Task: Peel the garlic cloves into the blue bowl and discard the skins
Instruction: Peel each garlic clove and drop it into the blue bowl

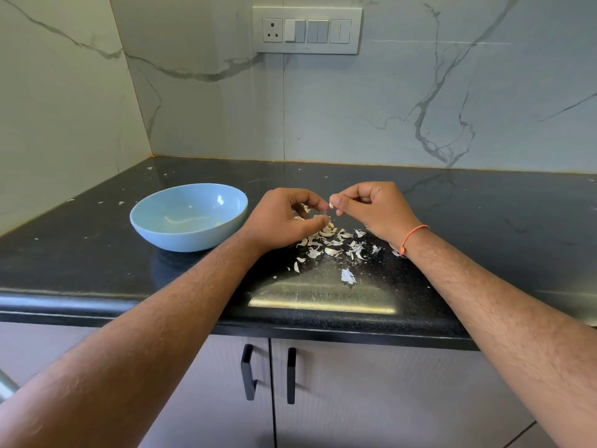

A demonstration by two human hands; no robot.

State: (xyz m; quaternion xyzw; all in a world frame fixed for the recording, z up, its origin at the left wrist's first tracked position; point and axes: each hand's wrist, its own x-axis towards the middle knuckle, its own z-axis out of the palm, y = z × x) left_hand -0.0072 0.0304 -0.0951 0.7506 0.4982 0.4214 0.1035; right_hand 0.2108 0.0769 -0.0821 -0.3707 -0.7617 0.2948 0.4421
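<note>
The blue bowl (189, 218) stands on the black counter, left of my hands, with a few pale peeled cloves at its bottom. My left hand (284, 221) hovers just above a pile of white garlic skins (332, 244) and pinches a small garlic clove (324, 218) between thumb and fingers. My right hand (371, 206), fingers curled, pinches a bit of white skin (331, 205) at its fingertips, close to the left hand's fingertips. Most of the clove is hidden by the fingers.
The black granite counter (484, 221) runs to marble walls at the back and left. Loose skin flakes (348, 276) lie toward the front edge. Cabinet doors with black handles (248, 371) sit below. A switch panel (307, 30) is on the back wall.
</note>
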